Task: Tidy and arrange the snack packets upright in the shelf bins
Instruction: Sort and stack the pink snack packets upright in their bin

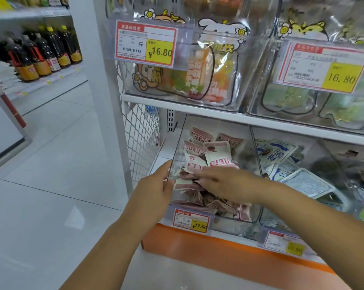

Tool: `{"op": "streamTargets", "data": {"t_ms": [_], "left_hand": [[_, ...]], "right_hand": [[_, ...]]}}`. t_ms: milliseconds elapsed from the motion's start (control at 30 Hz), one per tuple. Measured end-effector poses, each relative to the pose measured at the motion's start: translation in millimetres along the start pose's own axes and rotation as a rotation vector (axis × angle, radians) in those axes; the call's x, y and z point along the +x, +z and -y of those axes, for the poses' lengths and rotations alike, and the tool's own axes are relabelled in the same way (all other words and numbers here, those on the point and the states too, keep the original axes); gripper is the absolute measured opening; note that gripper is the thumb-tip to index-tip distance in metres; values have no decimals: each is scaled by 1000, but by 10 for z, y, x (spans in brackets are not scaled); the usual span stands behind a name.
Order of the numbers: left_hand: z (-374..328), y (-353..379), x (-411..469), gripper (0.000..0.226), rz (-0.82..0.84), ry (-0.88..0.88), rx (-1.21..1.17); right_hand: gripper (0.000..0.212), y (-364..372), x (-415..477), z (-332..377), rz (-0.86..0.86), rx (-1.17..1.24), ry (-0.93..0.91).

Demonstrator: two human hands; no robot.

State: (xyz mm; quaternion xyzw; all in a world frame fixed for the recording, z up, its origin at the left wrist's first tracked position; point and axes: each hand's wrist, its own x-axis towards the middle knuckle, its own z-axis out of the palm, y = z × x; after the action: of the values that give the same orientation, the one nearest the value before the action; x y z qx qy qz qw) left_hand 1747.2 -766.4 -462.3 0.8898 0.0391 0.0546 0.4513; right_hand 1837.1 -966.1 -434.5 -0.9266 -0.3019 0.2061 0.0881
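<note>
Here, at lower centre, we see a clear plastic bin (178,143) of crinkled pink-and-white snack packets (197,147); left hand (156,189) pinches its wall edge, right hand (216,181) lies spread over the packets.

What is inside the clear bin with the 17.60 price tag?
Pink-and-white snack packets lie jumbled in the clear bin, some tilted and some flat. The right hand reaches in over them and hides those beneath it. The left hand grips the bin's left edge.
</note>
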Motion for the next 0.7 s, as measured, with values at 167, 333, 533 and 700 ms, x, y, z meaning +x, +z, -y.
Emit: {"op": "streamTargets", "data": {"t_ms": [167, 333, 533, 700], "left_hand": [[11, -2, 18, 46, -1, -8, -6], [22, -20, 22, 46, 2, 12, -21], [20, -15, 19, 45, -3, 5, -4], [-1, 6, -5, 47, 5, -3, 31]], "right_hand": [[58, -334, 565, -192, -380, -237, 292], [64, 31, 776, -131, -41, 90, 317], [67, 153, 305, -15, 73, 131, 115], [85, -82, -88, 34, 29, 79, 174]]}}
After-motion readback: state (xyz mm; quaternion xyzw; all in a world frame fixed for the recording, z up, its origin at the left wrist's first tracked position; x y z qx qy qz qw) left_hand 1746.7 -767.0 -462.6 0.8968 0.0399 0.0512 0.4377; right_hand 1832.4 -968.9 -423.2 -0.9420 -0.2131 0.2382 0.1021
